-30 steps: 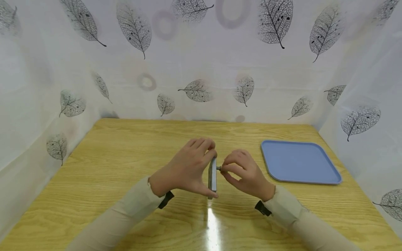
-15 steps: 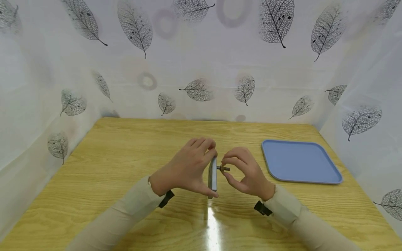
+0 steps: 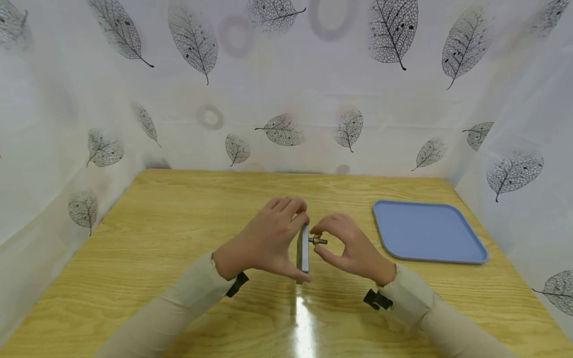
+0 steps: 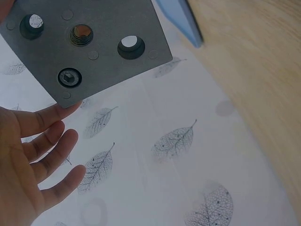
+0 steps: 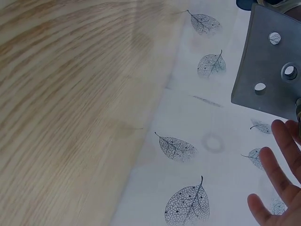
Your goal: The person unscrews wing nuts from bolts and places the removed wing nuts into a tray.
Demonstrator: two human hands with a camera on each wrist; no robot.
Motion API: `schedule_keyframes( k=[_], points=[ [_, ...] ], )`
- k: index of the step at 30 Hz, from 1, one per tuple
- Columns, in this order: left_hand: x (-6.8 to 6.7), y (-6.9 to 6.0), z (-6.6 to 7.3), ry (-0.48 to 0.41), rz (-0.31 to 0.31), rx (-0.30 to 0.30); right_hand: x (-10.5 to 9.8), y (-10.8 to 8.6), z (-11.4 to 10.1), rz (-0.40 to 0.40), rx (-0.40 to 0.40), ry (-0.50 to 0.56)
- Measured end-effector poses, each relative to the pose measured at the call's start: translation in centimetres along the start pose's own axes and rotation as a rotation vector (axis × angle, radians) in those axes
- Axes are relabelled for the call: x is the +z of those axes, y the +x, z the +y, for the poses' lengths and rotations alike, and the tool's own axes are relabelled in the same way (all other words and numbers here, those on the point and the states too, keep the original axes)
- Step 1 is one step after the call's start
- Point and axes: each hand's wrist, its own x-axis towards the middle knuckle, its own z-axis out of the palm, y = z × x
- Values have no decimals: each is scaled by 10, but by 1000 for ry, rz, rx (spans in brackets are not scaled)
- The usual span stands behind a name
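Your left hand spans wide to grip the metal plate, your right hand narrowly pinches the brass nut, and slack left fingers could let it twist.

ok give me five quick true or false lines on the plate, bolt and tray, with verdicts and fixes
1. The left grip holds a metal plate. True.
2. The plate has no holes. False: the left wrist view shows several.
3. A brass nut is on the bolt, at the right grip. True.
4. In the head view, the blue tray is right of both grips. True.
5. The plate lies flat on the tray. False: it is held upright, apart from it.
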Motion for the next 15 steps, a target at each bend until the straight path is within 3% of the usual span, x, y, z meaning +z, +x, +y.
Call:
schedule_keyframes(
  k=[5,15],
  points=[
    [0,0,-1,2,5,0,1,1,1,32,-47,-2],
    [2,1,-2,-4,9,-2,6,4,6,215,-275,-47]
  ],
)
